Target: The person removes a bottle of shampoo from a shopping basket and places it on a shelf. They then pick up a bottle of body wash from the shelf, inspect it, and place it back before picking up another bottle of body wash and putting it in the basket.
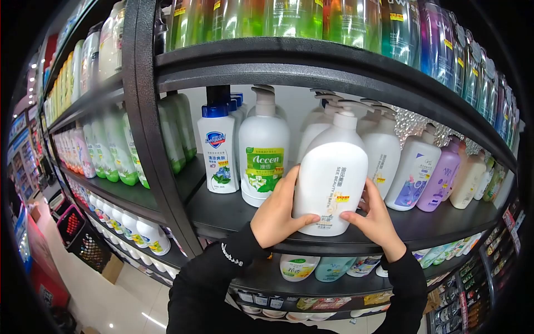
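A large white pump bottle [329, 183] with a small yellow and red price label stands upright at the front edge of the middle shelf. My left hand [282, 212] wraps its left side, thumb across the lower front. On the right side, my right hand [376, 218] grips it the same way, thumb near the base. Just left of it is a white Accen pump bottle [262, 156] with a green label, and beyond that a Safeguard bottle [220, 150] with a blue cap. More white pump bottles [382, 150] stand behind and to the right.
A black shelf post [146, 111] rises at the left. The upper shelf's edge [278, 53] runs above the pump heads. Purple bottles [439, 175] stand farther right. Lower shelves hold more bottles [299, 267]. A black basket [83, 245] is at the lower left.
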### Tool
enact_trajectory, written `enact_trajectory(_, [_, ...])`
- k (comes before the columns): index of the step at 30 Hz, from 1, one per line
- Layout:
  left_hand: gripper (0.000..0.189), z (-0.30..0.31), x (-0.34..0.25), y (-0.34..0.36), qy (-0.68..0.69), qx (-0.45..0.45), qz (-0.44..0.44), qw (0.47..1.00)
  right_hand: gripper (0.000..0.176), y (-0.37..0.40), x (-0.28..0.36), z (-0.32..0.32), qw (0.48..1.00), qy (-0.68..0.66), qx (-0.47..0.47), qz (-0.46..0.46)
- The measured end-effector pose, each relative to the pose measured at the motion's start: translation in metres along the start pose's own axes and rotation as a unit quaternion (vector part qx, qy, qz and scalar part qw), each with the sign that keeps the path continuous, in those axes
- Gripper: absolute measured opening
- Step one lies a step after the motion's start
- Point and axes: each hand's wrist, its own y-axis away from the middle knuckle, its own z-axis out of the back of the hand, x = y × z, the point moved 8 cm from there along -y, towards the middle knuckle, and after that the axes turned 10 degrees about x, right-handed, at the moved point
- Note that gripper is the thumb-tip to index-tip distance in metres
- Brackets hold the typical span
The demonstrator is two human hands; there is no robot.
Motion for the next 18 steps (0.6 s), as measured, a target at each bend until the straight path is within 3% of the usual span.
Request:
enact_trajectory(3, [0.079, -0.001, 0.005, -0.004, -0.027, 0.013, 0.037, 0.999, 0.079, -0.003, -0.003, -0.002, 1.0, 0.0, -0.001, -0.021])
enact_trajectory(18, [0.079, -0.007, 0.01, -0.007, -0.007, 0.006, 0.017, 1.0, 0.073, -0.011, 0.0, -0.005, 1.0, 0.002, 0.012, 0.003])
